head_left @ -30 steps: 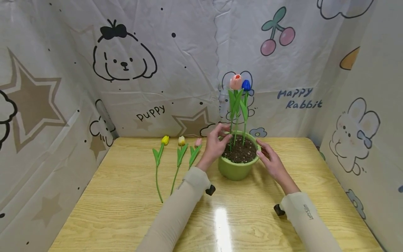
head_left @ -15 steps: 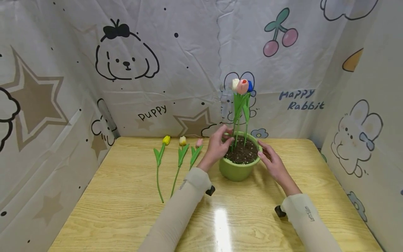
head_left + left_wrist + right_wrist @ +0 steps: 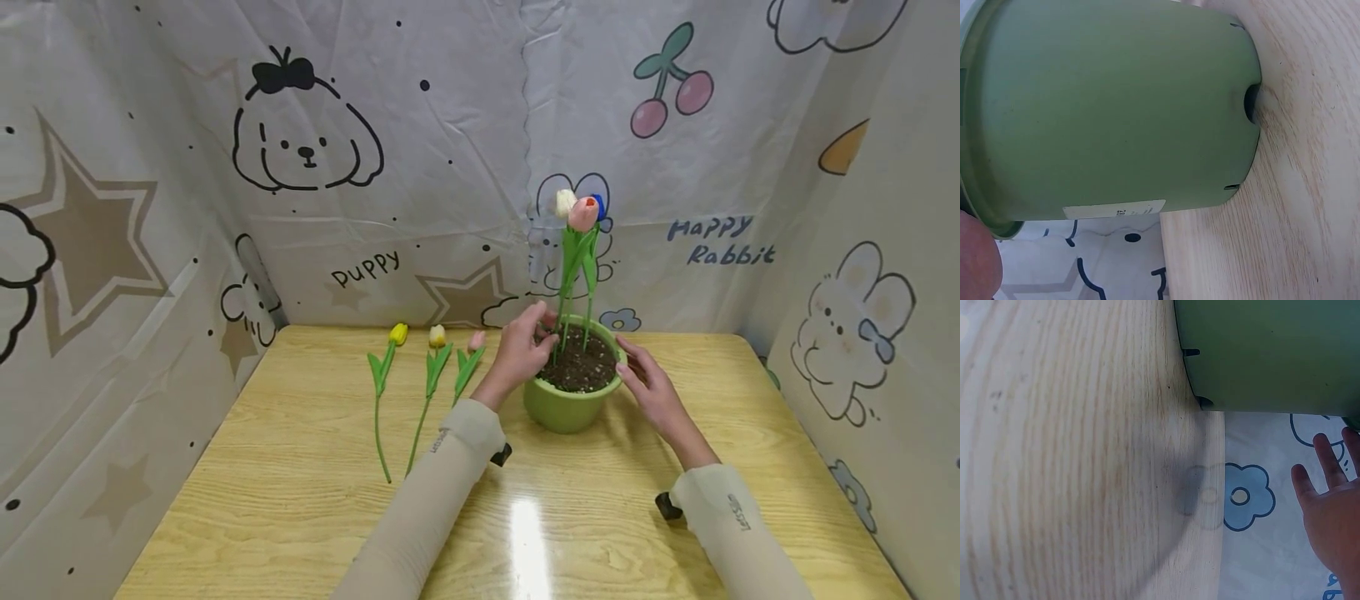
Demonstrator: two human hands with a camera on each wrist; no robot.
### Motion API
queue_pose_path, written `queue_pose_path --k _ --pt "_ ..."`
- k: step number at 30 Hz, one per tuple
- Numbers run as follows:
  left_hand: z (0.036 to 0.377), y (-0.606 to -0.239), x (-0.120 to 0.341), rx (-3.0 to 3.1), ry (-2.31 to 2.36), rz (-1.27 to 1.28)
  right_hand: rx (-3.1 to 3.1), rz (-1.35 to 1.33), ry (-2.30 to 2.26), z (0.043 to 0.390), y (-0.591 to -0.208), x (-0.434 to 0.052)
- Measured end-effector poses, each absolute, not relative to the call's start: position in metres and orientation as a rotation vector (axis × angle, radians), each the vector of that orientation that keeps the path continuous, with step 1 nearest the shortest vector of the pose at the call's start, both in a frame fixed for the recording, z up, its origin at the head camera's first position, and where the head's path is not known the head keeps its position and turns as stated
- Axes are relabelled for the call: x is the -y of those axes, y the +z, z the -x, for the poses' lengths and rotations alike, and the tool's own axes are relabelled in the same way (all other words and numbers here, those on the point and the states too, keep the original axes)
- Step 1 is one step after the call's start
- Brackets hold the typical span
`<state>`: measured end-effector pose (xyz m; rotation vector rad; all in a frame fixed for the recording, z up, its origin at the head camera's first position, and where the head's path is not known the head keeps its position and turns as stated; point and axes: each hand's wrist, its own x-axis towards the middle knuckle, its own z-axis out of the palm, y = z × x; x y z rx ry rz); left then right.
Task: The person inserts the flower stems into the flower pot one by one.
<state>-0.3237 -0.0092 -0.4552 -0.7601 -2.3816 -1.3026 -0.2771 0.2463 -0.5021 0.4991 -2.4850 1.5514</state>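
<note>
A green pot [image 3: 567, 410] of dark soil stands on the wooden table [image 3: 300, 500] with three upright tulips in it: white [image 3: 564, 202], pink [image 3: 583, 214] and blue [image 3: 598, 204]. My left hand [image 3: 527, 350] curls over the pot's far-left rim beside the stems. In the left wrist view the pot wall [image 3: 1110, 106] fills the frame, with one fingertip [image 3: 975, 262] at the lower left. My right hand [image 3: 647, 382] lies with straight fingers against the pot's right rim. The right wrist view shows that hand [image 3: 1335, 512] spread out next to the pot [image 3: 1272, 350].
Three loose tulips lie side by side left of the pot: yellow [image 3: 397, 334], cream [image 3: 437, 336] and pink [image 3: 476, 340], stems pointing toward me. Cartoon-printed sheets wall the table on the back and both sides. Bare wood stretches in front of the pot.
The pot has turned between my hands: the white tulip has come into sight and the pink one now stands in front of the blue. Both hands stay at the rim.
</note>
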Motion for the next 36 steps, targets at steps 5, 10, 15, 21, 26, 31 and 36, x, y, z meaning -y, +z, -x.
queue_pose_path --k 5,10,15,21,26,31,36 --pt "0.3233 -0.4554 0.0092 2.382 -1.311 0.772 2.473 -0.512 1.552 0.2771 -0.5034 -0.2464" --pt "0.324 -0.4566 0.0095 2.36 -1.307 0.791 2.466 -0.51 1.567 0.2766 -0.5038 -0.2459" --pt "0.3249 -0.4578 0.0095 2.362 -1.292 0.793 2.471 -0.51 1.568 0.2754 -0.5026 -0.2451" --pt "0.3245 -0.4567 0.0103 2.384 -1.284 0.792 2.479 -0.523 1.567 0.2768 -0.5025 -0.2457" --pt "0.3249 -0.4563 0.0106 2.394 -1.269 0.797 2.476 -0.521 1.575 0.2775 -0.5028 -0.2463" --pt "0.3255 -0.457 0.0104 2.4 -1.239 0.803 2.484 -0.519 1.575 0.2767 -0.5022 -0.246" --pt "0.3258 -0.4578 0.0108 2.41 -1.224 0.787 2.472 -0.537 1.591 0.2756 -0.5004 -0.245"
